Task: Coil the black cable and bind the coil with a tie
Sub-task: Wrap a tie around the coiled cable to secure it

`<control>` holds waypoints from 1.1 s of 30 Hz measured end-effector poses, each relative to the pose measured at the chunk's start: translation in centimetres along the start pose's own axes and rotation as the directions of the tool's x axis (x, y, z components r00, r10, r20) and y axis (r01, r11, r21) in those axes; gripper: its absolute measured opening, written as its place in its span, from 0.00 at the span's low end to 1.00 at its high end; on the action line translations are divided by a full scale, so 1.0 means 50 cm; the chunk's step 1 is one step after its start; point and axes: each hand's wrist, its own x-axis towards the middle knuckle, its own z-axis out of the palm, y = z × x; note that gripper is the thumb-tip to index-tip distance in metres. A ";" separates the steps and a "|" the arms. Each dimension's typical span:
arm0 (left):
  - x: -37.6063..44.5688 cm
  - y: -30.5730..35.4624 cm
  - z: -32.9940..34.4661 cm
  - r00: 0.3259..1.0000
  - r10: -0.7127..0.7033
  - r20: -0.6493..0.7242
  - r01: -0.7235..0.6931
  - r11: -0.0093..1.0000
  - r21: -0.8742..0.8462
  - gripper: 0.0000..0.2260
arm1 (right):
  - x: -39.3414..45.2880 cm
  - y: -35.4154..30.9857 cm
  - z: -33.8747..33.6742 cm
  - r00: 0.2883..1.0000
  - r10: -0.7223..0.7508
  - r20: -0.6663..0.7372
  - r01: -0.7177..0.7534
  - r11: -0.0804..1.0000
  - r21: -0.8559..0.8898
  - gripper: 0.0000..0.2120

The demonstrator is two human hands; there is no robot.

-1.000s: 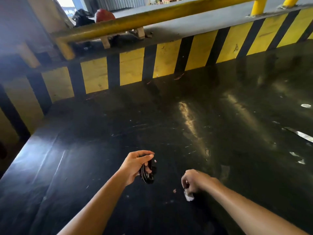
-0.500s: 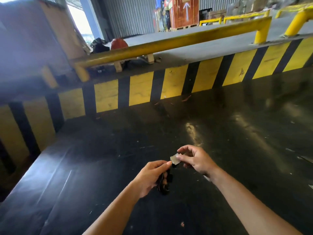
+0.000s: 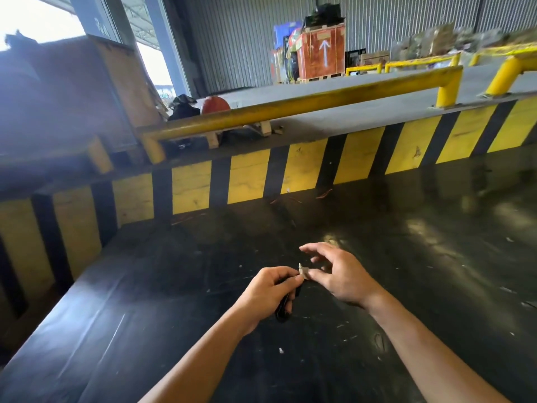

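My left hand (image 3: 268,292) grips a small coil of black cable (image 3: 283,311), which hangs below the fingers and is mostly hidden by them. Just to its right, my right hand (image 3: 340,276) pinches a small pale tie (image 3: 303,271) between thumb and forefinger. The tie's end touches the fingertips of my left hand at the top of the coil. My right hand's other fingers are spread. Both hands hover above a glossy black work surface (image 3: 174,315).
A yellow-and-black striped wall (image 3: 247,178) bounds the surface at the back and left. Above it runs a yellow guard rail (image 3: 290,107). Small white scraps (image 3: 281,350) dot the surface. A warehouse floor with an orange crate (image 3: 322,53) lies beyond.
My right hand picked the tie off the surface, lifted it and brought it to my left hand at the coil. The view has tilted upward, showing more of the warehouse.
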 end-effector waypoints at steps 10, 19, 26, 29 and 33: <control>-0.005 0.039 -0.016 0.998 0.005 0.061 -0.004 1.000 -0.014 0.12 | -0.001 -0.025 -0.027 0.994 -0.076 0.072 0.065 0.987 0.148 0.03; -0.005 0.068 -0.012 0.995 -0.035 0.090 0.045 0.993 -0.110 0.12 | -0.015 -0.050 -0.042 0.984 -0.166 0.057 0.165 0.986 0.027 0.00; 0.007 0.082 -0.049 0.989 -0.114 0.093 0.137 0.946 -0.293 0.14 | -0.042 -0.073 -0.066 0.982 -0.183 -0.055 0.188 0.878 0.440 0.07; 0.007 0.096 -0.055 0.981 -0.108 0.164 0.154 0.940 -0.304 0.12 | -0.045 -0.079 -0.070 0.982 -0.178 -0.062 0.184 0.843 0.506 0.09; 0.011 0.118 -0.065 0.982 -0.117 0.150 0.161 0.932 -0.326 0.11 | -0.044 -0.076 -0.067 0.993 -0.114 -0.024 0.101 0.742 0.662 0.09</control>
